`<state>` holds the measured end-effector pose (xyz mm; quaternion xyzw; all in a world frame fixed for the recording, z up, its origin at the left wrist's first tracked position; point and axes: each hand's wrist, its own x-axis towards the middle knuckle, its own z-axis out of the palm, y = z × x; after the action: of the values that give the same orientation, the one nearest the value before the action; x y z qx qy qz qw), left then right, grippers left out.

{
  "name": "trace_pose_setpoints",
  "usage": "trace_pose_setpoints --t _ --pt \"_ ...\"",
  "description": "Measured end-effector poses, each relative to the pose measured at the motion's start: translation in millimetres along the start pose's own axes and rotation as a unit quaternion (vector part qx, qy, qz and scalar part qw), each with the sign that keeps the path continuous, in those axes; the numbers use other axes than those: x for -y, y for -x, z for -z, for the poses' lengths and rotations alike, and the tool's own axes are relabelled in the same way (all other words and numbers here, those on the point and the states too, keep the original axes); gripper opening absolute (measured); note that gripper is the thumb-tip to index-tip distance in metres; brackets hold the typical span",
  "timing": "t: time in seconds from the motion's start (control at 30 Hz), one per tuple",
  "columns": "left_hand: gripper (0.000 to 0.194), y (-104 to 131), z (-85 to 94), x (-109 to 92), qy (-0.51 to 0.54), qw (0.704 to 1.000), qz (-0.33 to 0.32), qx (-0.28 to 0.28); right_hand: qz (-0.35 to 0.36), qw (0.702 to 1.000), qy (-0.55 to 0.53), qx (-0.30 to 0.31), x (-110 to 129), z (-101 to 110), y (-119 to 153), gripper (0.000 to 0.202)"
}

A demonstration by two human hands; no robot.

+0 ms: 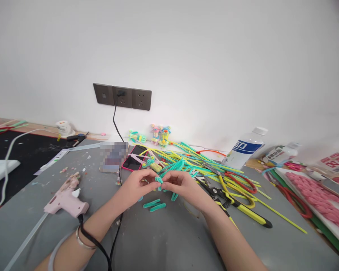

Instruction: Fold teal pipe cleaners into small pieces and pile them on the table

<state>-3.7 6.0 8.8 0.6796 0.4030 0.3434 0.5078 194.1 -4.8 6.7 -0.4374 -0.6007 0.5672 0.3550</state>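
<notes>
Between my fingertips is a short, bent piece of teal pipe cleaner (159, 180). My left hand (142, 185) pinches it from the left, and my right hand (176, 185) grips it from the right. Just below them, two short folded teal pieces (155, 205) lie on the grey mat (164, 241). More teal pipe cleaners (176, 165) are heaped right behind my hands, partly hidden by them. Finished-looking little pipe cleaner figures (161, 135) stand against the wall.
A pink glue gun (66, 199) lies at left, its black cord running under my left arm. Yellow-handled pliers (234, 203), red-handled scissors (240, 180) and long yellow pipe cleaners (282, 216) spread at right. A phone (134, 158) and a water bottle (244, 148) are farther back.
</notes>
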Motion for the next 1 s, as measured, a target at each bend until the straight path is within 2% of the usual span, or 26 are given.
trace_pose_setpoints --t 0.23,0.47,0.7,1.0 --pt "0.021 -1.2 0.6 -1.5 0.044 0.999 0.008 0.004 0.015 0.999 0.029 0.019 1.1 1.4 0.0 0.043" --pt "0.032 -0.8 1.1 -0.8 0.071 0.997 0.032 0.01 0.012 0.998 0.049 0.033 -3.9 3.6 0.8 0.037" --pt "0.029 -0.8 0.8 2.0 0.117 0.992 0.04 0.016 0.024 0.998 0.058 0.032 -0.7 2.6 1.4 0.035" --pt "0.028 -1.0 1.5 2.3 0.113 0.993 0.033 0.016 0.036 0.997 0.063 0.024 -3.0 0.9 1.3 0.032"
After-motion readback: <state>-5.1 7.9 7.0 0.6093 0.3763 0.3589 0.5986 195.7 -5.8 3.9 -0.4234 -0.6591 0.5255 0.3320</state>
